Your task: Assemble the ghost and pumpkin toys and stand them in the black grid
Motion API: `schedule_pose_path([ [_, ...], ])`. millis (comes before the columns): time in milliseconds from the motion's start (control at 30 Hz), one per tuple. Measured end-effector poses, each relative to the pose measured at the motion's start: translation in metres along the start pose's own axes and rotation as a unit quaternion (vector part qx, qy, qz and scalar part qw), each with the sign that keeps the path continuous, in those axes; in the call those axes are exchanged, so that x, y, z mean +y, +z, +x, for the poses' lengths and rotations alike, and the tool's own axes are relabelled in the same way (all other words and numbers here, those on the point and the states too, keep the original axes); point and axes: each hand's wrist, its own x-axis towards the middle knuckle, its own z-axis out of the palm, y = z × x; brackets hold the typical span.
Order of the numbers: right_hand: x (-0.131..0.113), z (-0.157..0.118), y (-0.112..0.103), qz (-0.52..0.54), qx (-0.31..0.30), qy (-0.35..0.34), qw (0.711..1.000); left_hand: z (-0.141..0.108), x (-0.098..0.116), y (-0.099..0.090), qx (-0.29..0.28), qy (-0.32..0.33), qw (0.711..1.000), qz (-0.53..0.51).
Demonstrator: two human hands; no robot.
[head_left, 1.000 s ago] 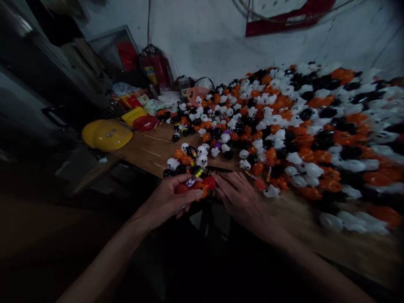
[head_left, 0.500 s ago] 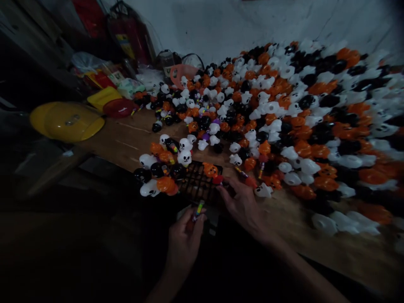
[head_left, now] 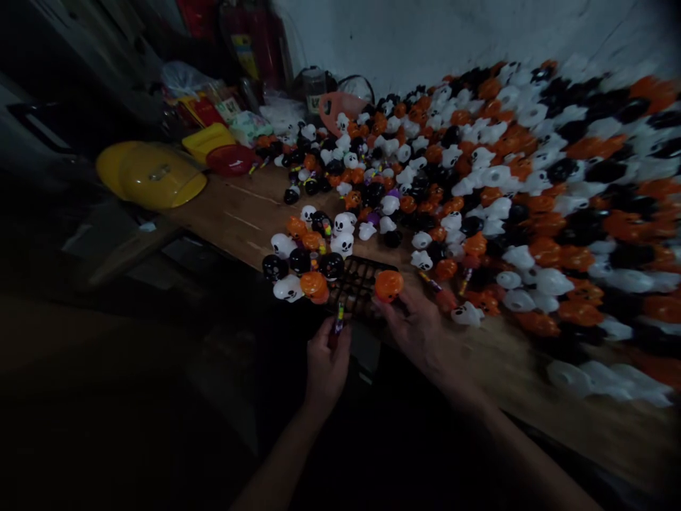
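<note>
My left hand (head_left: 325, 365) is closed around a slim clear tube (head_left: 340, 316) filled with bright coloured pieces, its upper end sticking up from the fingertips. To the right, my right hand (head_left: 418, 332) pinches an orange pumpkin-head topper (head_left: 389, 284) by its lower part, over the right side of a black grid tray (head_left: 363, 271). The two held pieces are apart. A cluster of finished-looking toppers on tubes, with a white skull head (head_left: 342, 245), a black head (head_left: 332, 266) and an orange head (head_left: 313, 286), stands at the tray's left side.
A large pile of white, orange and black heads (head_left: 494, 206) covers the right and back of the wooden table (head_left: 228, 226). A yellow helmet-like object (head_left: 154, 174) and a red dish (head_left: 232, 160) lie at the left. A fire extinguisher (head_left: 255, 42) stands behind.
The pumpkin head in my right hand has turned from lying sideways to upright. My left hand has come up closer to the tray with the tube. The whole view has shifted.
</note>
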Motion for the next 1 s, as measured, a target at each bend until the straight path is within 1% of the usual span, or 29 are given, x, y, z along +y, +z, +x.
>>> schedule_pose_path([
  [100,0.004,0.004,0.007,0.035,0.028,0.009,0.999,0.005,0.002,-0.001,-0.012,0.009,1.0,0.005],
  [167,0.002,0.004,0.01,0.049,0.036,0.02,0.998,0.008,0.004,-0.003,-0.024,0.012,1.0,0.007],
  [300,-0.01,0.002,0.022,0.031,0.015,-0.004,0.999,0.006,0.005,-0.01,-0.036,0.024,0.999,0.004],
  [467,-0.013,-0.001,0.038,0.04,0.019,-0.007,0.999,-0.009,-0.003,-0.025,-0.006,0.033,0.999,-0.023],
  [600,-0.01,-0.002,0.048,0.012,0.019,-0.039,0.999,-0.014,-0.01,-0.033,0.024,0.037,0.998,-0.047],
  [733,-0.005,-0.001,0.052,-0.001,0.02,-0.055,0.998,-0.01,-0.012,-0.032,0.035,0.042,0.997,-0.058],
  [867,0.005,-0.003,0.053,-0.012,0.033,-0.076,0.996,-0.007,-0.014,-0.026,0.033,0.045,0.996,-0.066],
  [1000,0.011,-0.007,0.053,-0.022,0.037,-0.053,0.998,-0.005,-0.014,-0.021,0.037,0.048,0.996,-0.07],
])
